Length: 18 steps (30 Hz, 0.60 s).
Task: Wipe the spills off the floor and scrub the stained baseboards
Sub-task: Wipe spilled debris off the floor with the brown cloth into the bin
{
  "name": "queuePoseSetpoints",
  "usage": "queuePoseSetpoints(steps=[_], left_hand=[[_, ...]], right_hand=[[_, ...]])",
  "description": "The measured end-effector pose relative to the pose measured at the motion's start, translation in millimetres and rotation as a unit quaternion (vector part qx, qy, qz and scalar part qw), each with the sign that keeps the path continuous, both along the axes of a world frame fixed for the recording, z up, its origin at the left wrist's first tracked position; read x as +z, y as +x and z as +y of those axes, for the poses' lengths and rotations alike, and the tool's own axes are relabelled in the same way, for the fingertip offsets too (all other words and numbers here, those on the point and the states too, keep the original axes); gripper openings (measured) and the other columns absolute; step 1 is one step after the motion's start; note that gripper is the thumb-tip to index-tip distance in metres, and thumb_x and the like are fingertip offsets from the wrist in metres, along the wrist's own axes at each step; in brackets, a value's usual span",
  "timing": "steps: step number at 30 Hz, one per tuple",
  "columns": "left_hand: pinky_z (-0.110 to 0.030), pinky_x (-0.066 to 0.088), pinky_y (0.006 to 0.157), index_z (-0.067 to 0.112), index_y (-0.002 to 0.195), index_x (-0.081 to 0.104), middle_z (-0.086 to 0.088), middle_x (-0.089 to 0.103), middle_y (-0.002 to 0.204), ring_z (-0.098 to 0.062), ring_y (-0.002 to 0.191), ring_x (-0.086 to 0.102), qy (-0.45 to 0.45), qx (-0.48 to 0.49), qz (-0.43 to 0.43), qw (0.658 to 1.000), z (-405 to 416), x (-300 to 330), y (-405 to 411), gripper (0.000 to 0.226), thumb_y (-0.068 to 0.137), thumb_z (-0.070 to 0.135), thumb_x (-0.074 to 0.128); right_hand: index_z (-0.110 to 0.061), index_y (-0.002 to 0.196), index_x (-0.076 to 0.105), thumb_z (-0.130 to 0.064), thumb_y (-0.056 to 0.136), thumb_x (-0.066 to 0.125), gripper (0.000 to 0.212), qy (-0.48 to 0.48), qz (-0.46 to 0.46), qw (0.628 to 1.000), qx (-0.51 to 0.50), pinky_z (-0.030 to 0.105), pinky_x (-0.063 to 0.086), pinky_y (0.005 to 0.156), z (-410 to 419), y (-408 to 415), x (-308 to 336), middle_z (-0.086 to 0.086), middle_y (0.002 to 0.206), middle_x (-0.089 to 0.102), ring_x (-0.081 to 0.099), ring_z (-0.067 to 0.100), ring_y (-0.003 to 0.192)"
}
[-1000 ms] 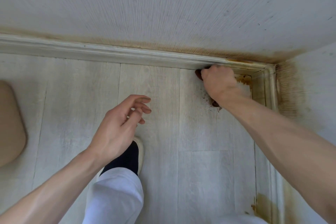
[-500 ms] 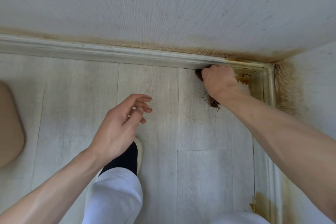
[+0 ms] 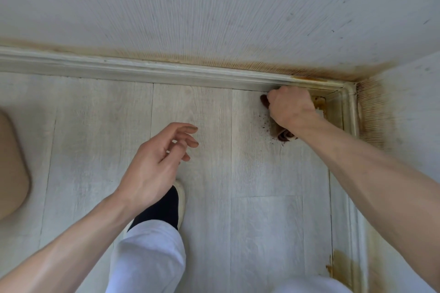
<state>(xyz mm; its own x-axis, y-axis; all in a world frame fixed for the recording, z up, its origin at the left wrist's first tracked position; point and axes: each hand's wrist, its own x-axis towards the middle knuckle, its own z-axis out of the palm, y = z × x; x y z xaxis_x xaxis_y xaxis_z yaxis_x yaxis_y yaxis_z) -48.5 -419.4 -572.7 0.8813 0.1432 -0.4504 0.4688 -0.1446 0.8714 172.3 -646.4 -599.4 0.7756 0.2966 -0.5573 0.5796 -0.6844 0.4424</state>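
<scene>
Here, the brown-stained cloth (image 3: 283,134) sits wadded under your right hand (image 3: 291,108), pressed to the floor (image 3: 262,197) right where it meets the baseboard (image 3: 166,74), just short of the corner. Your fingers are curled tight round it, so the grip is firm; keep it that way, but fold a cleaner face outward, since the visible edges look saturated and will likely smear more than they lift. Work the orange stain (image 3: 319,102) in the corner with short strokes along the moulding's grooves, pushing dirt toward you rather than into the joint. Then gather the dark specks (image 3: 264,123) just beside the cloth. Your left hand (image 3: 157,162) hangs loose above the floor, fingers relaxed and holding nothing; plant it flat for balance. Another rusty patch (image 3: 342,266) waits along the right wall, near your knee.
</scene>
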Motion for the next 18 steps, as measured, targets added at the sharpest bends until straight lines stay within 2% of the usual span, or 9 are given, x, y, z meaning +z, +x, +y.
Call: queuePoseSetpoints(steps=[4,7,9,13,16,18], left_hand=[[-0.03,0.048,0.082,0.038,0.119,0.065,0.01,0.072,0.107,-0.016,0.088,0.068,-0.005,-0.001,-0.003,1.0,-2,3,2,0.04,0.105,0.007,0.044],[-0.03,0.048,0.082,0.038,0.119,0.065,0.011,0.072,0.107,-0.015,0.088,0.068,-0.003,0.002,-0.003,1.0,0,3,1,0.041,0.105,0.006,0.043],[-0.03,0.048,0.082,0.038,0.119,0.065,0.01,0.072,0.107,-0.015,0.088,0.068,-0.004,0.004,0.0,1.0,1,1,0,0.041,0.105,0.006,0.043],[-0.031,0.047,0.081,0.038,0.119,0.065,0.009,0.072,0.107,-0.016,0.088,0.068,-0.008,-0.003,-0.005,1.0,-4,-1,-2,0.037,0.105,0.011,0.044],[-0.031,0.047,0.081,0.037,0.119,0.066,0.008,0.072,0.108,-0.017,0.088,0.068,-0.007,-0.008,-0.006,1.0,-4,0,-2,0.042,0.106,0.004,0.043],[-0.031,0.048,0.081,0.037,0.119,0.066,0.008,0.072,0.109,-0.017,0.088,0.068,-0.006,-0.006,-0.005,1.0,-3,0,-3,0.042,0.106,0.004,0.043]], right_hand=[[-0.023,0.13,0.062,-0.024,0.104,0.042,0.032,0.068,-0.003,0.997,-0.04,0.032,0.04,0.059,-36,6,22,0.009,0.109,0.066,0.06,0.027,0.084],[-0.029,0.128,0.064,-0.024,0.103,0.044,0.033,0.093,-0.004,0.993,-0.07,0.029,0.031,0.053,-57,12,31,0.009,0.108,0.067,0.062,0.03,0.09],[-0.028,0.126,0.066,-0.024,0.103,0.046,0.031,0.115,-0.001,0.99,-0.082,0.031,0.035,0.057,-58,13,25,0.01,0.108,0.068,0.064,0.032,0.094],[-0.026,0.125,0.066,-0.022,0.102,0.046,0.031,0.154,0.028,0.983,-0.098,0.034,0.042,0.064,-57,-1,12,0.009,0.103,0.068,0.063,0.032,0.087],[-0.031,0.127,0.066,-0.022,0.101,0.048,0.033,0.241,0.01,0.962,-0.131,0.031,0.04,0.061,-72,-8,29,0.008,0.103,0.071,0.059,0.028,0.079],[-0.032,0.129,0.066,-0.023,0.1,0.05,0.034,0.282,-0.006,0.947,-0.155,0.032,0.043,0.065,-91,-8,42,0.008,0.106,0.072,0.061,0.029,0.083]])
